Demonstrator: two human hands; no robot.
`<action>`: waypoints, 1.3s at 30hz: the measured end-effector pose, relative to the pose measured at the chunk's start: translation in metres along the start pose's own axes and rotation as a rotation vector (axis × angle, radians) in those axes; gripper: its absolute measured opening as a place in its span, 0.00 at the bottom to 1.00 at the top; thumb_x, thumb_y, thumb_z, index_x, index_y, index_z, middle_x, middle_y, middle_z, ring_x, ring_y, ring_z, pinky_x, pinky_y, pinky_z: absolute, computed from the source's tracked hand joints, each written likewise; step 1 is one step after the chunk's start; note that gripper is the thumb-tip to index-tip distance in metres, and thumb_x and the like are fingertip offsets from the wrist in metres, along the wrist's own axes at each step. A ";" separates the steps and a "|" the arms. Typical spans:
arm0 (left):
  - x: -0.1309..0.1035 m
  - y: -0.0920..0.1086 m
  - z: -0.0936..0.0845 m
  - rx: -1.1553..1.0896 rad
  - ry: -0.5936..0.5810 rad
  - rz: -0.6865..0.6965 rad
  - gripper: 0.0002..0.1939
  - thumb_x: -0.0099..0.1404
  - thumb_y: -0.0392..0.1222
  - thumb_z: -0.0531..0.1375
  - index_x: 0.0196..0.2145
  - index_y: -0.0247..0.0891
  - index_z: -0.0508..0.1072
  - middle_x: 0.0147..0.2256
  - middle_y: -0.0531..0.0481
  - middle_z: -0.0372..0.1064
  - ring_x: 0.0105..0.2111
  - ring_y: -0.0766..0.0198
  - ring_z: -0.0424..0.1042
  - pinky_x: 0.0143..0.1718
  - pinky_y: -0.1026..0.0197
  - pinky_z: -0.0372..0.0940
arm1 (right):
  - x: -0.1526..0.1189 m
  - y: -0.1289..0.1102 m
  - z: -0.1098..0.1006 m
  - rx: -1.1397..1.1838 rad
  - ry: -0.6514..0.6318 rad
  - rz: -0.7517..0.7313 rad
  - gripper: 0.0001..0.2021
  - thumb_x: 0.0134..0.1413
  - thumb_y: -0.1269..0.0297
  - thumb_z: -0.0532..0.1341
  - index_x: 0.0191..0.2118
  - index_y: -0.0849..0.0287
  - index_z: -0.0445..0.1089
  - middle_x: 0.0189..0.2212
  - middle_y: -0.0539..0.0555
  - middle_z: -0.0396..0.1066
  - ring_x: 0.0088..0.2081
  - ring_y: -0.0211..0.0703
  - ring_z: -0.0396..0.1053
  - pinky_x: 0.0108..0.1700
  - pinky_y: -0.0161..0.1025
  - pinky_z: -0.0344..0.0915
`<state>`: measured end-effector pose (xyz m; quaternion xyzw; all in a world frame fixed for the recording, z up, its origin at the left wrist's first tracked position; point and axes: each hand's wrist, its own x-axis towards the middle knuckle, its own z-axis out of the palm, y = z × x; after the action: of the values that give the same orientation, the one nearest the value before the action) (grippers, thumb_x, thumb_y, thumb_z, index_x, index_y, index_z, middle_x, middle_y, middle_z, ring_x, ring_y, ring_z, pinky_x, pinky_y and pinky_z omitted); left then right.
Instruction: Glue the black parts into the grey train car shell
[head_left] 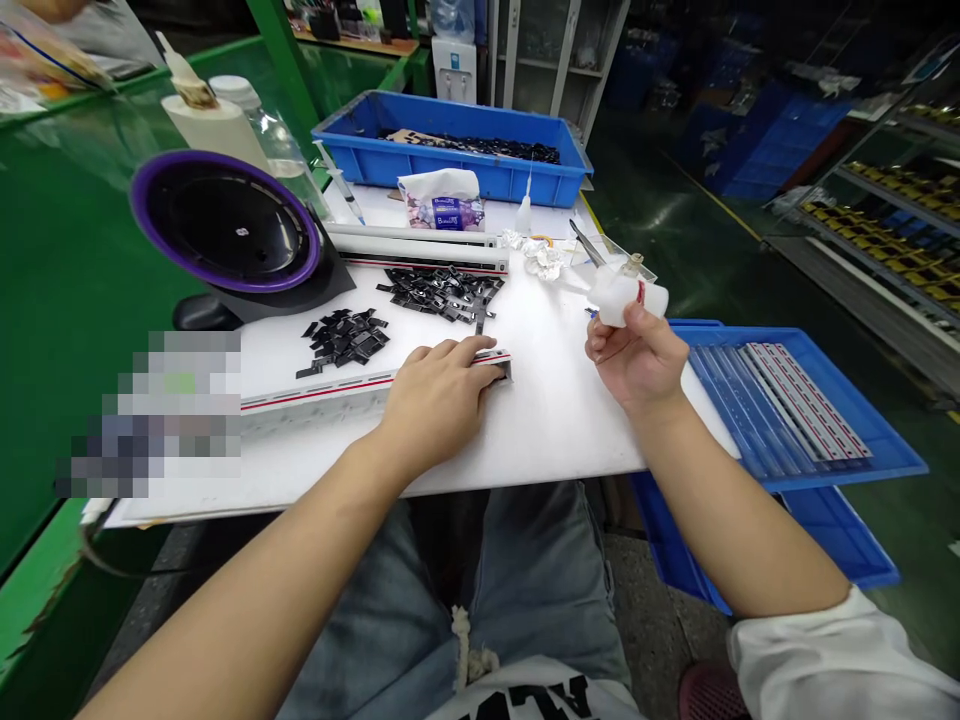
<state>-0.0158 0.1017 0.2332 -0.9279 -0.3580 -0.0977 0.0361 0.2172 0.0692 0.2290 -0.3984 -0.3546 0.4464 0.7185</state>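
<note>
My left hand [437, 405] is closed over the right end of a long white strip with a red line [322, 392], which lies on the white tabletop. Its fingertips curl over the strip's end. Raised above the table's right side, my right hand [641, 355] grips a small white plastic bottle [619, 298], tipped on its side, with a red mark on it. Beyond the strip lie two piles of small black parts, a smaller pile [349, 338] and a larger pile [442, 292]. Tweezers [587, 243] and crumpled white tissue [544, 262] are near the bottle.
A round black fan-like device with a purple rim [225, 222] stands at left. More strips [420, 250] lie behind the piles. A blue bin [450, 170] stands at the back, with a tissue pack [442, 205] before it. At right, a blue tray [892, 465] holds several strips.
</note>
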 end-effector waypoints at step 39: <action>-0.003 0.003 0.003 0.024 0.033 0.007 0.17 0.69 0.39 0.53 0.48 0.47 0.78 0.61 0.50 0.66 0.52 0.50 0.69 0.48 0.46 0.64 | -0.013 0.026 -0.008 -0.538 -0.045 -0.410 0.11 0.44 0.60 0.67 0.24 0.57 0.65 0.19 0.45 0.59 0.23 0.36 0.55 0.26 0.37 0.51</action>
<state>-0.0149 0.0979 0.2298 -0.9270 -0.3551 -0.1085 0.0534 0.2106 0.0621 0.2001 -0.4842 -0.5482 0.1915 0.6545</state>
